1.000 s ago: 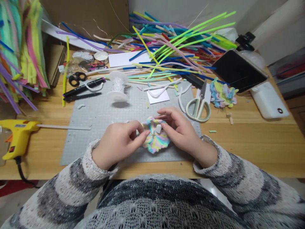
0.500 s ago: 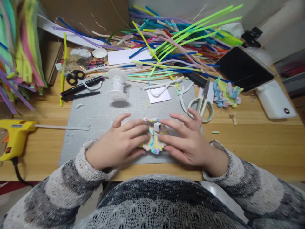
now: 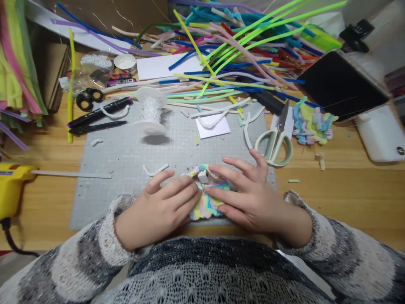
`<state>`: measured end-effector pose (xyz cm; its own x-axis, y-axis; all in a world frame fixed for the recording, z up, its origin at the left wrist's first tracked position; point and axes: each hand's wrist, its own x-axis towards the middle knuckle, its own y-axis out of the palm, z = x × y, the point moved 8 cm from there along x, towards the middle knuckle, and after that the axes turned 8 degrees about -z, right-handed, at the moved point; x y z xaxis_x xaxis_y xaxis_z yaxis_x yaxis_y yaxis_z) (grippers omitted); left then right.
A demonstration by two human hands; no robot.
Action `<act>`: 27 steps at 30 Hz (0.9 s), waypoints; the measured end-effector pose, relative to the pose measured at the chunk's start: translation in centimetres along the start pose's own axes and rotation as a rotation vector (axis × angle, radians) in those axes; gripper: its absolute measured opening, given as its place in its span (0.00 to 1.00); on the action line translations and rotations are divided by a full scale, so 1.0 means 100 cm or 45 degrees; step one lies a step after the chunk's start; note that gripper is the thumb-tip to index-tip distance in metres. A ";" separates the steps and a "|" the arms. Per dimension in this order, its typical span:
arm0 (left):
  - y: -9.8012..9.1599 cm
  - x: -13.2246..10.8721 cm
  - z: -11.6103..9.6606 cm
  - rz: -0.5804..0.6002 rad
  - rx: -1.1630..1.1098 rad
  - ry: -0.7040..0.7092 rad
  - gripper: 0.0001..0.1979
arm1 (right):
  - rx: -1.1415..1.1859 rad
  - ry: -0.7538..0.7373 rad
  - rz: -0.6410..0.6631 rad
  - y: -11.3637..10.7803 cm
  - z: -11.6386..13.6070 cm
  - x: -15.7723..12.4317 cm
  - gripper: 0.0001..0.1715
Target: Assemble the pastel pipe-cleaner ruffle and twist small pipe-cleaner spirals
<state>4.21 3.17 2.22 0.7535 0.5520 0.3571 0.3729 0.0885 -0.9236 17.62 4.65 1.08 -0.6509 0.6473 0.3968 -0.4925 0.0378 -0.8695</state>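
Note:
A ruffled pastel pipe-cleaner piece [image 3: 207, 204], striped in yellow, blue, pink and lilac, is between my hands above the front of the cutting mat [image 3: 120, 158]. A small glittering bit sits at its middle. My left hand [image 3: 161, 207] grips its left side, fingers bent over it. At the right side, my right hand [image 3: 253, 194] has its index and middle fingers on the piece, with the ring and little fingers raised. A small white block [image 3: 203, 176] shows at the piece's upper part. Parts of the piece are hidden under my fingers.
Scissors [image 3: 276, 141] lie right of my hands, beside another pastel fuzzy piece [image 3: 313, 122]. Behind stand a spool of clear beads [image 3: 150, 112] and a heap of pipe cleaners [image 3: 234, 55]. A yellow glue gun [image 3: 14, 181] is at left, a dark-screened tablet [image 3: 344, 86] at back right.
My view has shifted somewhat. The pastel piece has been turned and tilted between my fingers, and both hands sit slightly lower. A white pipe-cleaner scrap by my left hand now shows more fully.

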 end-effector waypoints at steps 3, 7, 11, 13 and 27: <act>0.001 -0.002 0.001 0.020 -0.003 -0.013 0.14 | 0.000 0.003 0.009 0.000 0.001 0.000 0.16; 0.003 -0.002 0.002 0.058 -0.027 -0.038 0.14 | -0.023 0.007 0.022 0.000 0.002 0.001 0.16; 0.002 -0.003 0.002 0.058 -0.049 -0.043 0.14 | -0.058 -0.011 -0.006 -0.003 0.005 0.002 0.16; 0.002 -0.003 0.002 0.050 -0.049 -0.046 0.14 | -0.075 -0.014 -0.013 -0.004 0.006 0.003 0.15; 0.005 0.000 0.001 0.029 -0.023 -0.056 0.13 | -0.036 0.033 -0.003 -0.005 0.005 0.004 0.15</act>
<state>4.34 3.26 1.77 0.7377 0.5896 0.3289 0.3656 0.0607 -0.9288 17.35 4.53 1.81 -0.6347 0.6664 0.3912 -0.4772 0.0602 -0.8767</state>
